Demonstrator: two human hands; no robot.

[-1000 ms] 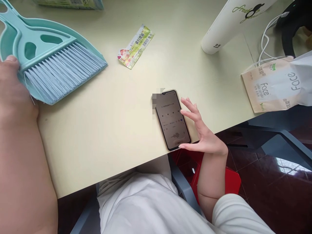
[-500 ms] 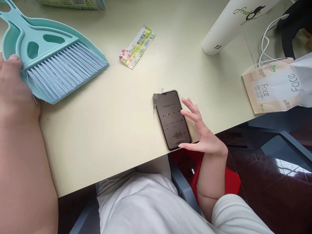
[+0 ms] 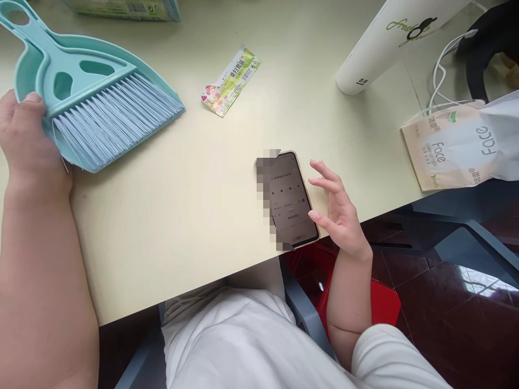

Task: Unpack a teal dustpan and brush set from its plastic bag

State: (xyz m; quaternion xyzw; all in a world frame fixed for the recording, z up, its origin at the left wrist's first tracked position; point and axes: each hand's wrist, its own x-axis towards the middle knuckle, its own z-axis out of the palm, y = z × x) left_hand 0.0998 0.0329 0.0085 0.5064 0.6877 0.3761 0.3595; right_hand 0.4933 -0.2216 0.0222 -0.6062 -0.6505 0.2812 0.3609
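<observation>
Phone (image 3: 292, 201) is lying flat on the desk (image 3: 182, 205) right near the front edge, screen lit, part of it blurred out. Right hand (image 3: 338, 213) sits just beside it with a wide, loose grip, fingers spread, thumb tip touching the screen's lower right and not actually holding anything. Over on the other side, left hand (image 3: 26, 135) has its grip on the rim of the teal dustpan (image 3: 30, 70), thumb on top, with the little brush (image 3: 101, 111) nested in it. Beyond the right hand are a torn wrapper (image 3: 231, 81), a white tube (image 3: 389, 40) and a tissue pack (image 3: 450, 146).
</observation>
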